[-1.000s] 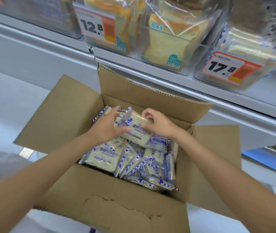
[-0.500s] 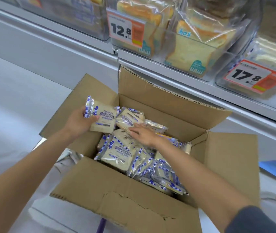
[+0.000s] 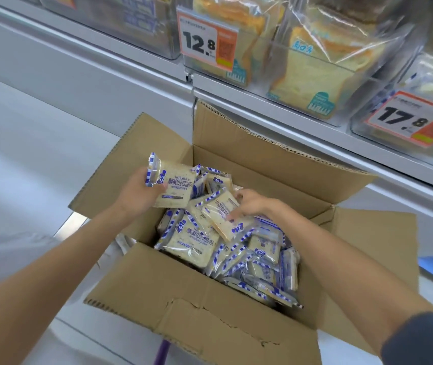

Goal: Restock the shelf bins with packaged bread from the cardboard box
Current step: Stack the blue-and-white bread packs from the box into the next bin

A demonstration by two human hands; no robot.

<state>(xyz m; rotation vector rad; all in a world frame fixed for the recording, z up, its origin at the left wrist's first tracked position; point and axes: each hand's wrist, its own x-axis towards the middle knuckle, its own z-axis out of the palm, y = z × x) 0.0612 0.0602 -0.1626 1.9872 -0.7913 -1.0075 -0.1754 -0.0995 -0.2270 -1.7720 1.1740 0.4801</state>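
An open cardboard box point(image 3: 199, 309) holds several blue-and-white packets of sliced bread. My left hand point(image 3: 137, 192) grips one bread packet point(image 3: 173, 187) above the box's left side, label facing up. My right hand point(image 3: 249, 204) reaches into the box and pinches a second bread packet point(image 3: 220, 213), which is tilted up from the pile. Above, clear shelf bins point(image 3: 315, 75) hold bagged toast behind price tags.
A grey shelf edge point(image 3: 302, 127) runs just behind the box's raised back flap point(image 3: 262, 156). Price tags read 12.8 point(image 3: 206, 42) and 17.8 point(image 3: 407, 118). The box's right flap point(image 3: 368, 241) lies spread open. A purple bar point(image 3: 161, 351) shows under the box.
My left hand keeps its packet at the box's left side. My right hand has closed on another packet and tipped it up from the pile. The view has shifted slightly.
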